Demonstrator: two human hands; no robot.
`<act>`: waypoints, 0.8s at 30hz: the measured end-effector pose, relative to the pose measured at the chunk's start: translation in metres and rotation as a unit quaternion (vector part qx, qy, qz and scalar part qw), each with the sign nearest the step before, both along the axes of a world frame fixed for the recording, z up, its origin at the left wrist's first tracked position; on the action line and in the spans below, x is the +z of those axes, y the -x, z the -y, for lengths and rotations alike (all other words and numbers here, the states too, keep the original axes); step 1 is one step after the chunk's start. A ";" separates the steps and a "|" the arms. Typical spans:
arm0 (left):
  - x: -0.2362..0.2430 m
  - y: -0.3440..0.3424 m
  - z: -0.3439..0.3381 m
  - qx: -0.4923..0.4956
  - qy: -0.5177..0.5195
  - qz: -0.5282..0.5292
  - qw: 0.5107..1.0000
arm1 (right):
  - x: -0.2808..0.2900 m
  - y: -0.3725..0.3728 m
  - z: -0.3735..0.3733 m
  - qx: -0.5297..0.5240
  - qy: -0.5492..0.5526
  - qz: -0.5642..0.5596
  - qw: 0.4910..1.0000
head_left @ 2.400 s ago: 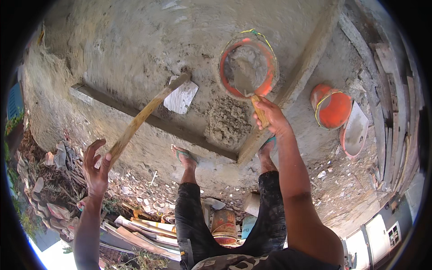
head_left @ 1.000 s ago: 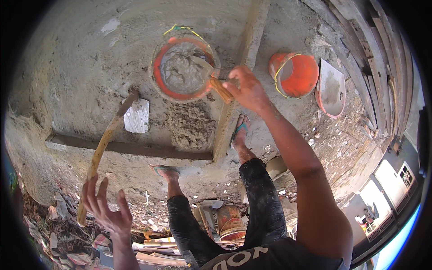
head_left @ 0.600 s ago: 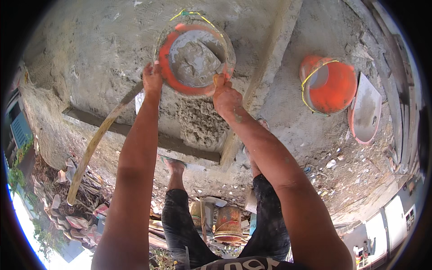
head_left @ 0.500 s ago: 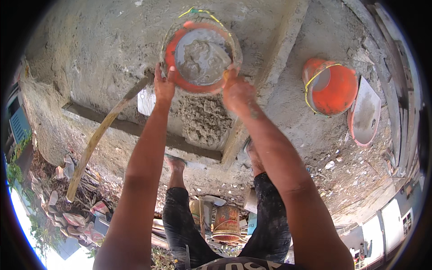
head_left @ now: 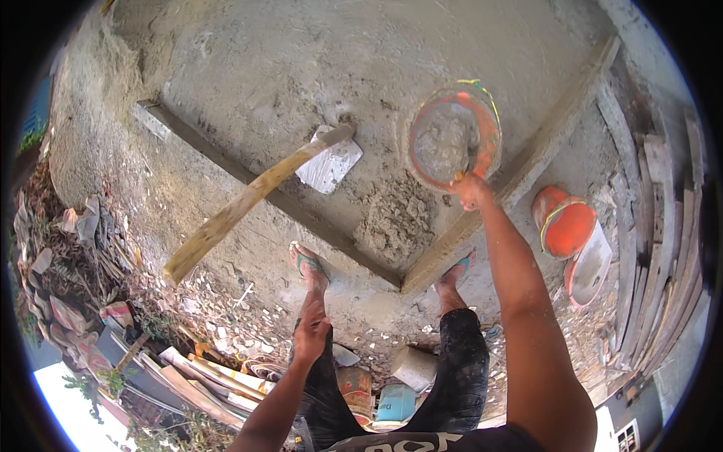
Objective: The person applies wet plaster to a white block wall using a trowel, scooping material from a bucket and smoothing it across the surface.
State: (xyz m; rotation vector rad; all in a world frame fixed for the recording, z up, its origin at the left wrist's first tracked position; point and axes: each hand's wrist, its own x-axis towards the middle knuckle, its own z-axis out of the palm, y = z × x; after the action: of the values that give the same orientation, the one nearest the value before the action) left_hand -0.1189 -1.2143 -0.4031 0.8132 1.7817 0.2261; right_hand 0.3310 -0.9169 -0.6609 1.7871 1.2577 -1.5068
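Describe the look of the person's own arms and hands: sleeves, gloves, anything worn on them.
Both arms are bare from the picture's lower edge to the fingers: no sleeves reach the forearms and no gloves, watch or bands show. The left hand and right hand look dusted with grey dirt. At the bottom edge a dark shirt with pale lettering shows.

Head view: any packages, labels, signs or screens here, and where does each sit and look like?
Blue container: on the ground between the person's legs, low in frame; squat, blue with a pale printed label patch.
Rusty tin: just left of it; cylindrical, orange-brown, marking unclear.
No signs or screens in view.
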 end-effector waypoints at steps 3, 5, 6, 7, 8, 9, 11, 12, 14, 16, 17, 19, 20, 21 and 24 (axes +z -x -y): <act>0.040 0.122 0.066 0.068 0.069 -0.170 0.981 | 0.081 0.079 -0.001 -0.401 0.108 -0.113 0.902; 0.059 0.189 0.123 0.040 0.071 -0.267 0.960 | 0.115 0.093 -0.002 -0.514 0.124 -0.196 0.826; 0.068 0.207 0.145 0.040 0.107 -0.302 0.947 | 0.124 0.091 0.002 -0.553 0.133 -0.234 0.789; 0.083 0.218 0.159 -0.012 0.142 -0.341 0.929 | 0.133 0.085 0.006 -0.591 0.142 -0.268 0.747; 0.096 0.241 0.190 -0.024 0.153 -0.339 0.928 | 0.136 0.085 0.006 -0.610 0.147 -0.296 0.720; 0.106 0.236 0.199 -0.028 0.216 -0.314 0.924 | 0.140 0.078 0.005 -0.627 0.139 -0.315 0.699; 0.132 0.262 0.271 -0.104 0.108 -0.307 0.940 | 0.140 0.080 0.005 -0.650 0.136 -0.342 0.665; 0.122 0.235 0.264 -0.005 0.254 -0.299 0.920 | 0.151 0.072 -0.002 -0.640 0.099 -0.317 0.693; 0.131 0.221 0.279 -0.045 0.248 -0.303 0.919 | 0.168 0.073 -0.002 -0.627 0.060 -0.278 0.725; 0.155 0.235 0.324 -0.072 0.267 -0.236 0.932 | 0.159 0.091 0.005 -0.557 -0.004 -0.219 0.801; 0.162 0.225 0.334 -0.037 0.297 -0.244 0.922 | 0.152 0.095 0.008 -0.510 -0.051 -0.167 0.842; 0.149 0.198 0.330 0.052 0.301 -0.247 0.920 | 0.132 0.097 -0.008 -0.294 -0.160 0.012 0.942; 0.157 0.196 0.343 0.090 0.301 -0.249 0.916 | 0.116 0.114 -0.027 -0.146 -0.198 0.085 0.966; 0.155 0.192 0.345 0.056 0.276 -0.230 0.932 | 0.089 0.120 -0.035 -0.019 -0.205 0.136 0.969; 0.102 0.176 0.282 -0.070 0.220 -0.200 0.952 | 0.015 0.057 -0.023 0.223 -0.152 0.258 0.927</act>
State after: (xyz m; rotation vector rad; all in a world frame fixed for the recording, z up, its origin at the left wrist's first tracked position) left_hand -0.2945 -1.4963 -0.3010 0.6853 2.0326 -0.4495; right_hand 0.2740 -0.8939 -0.6461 1.7539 1.5267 -0.5608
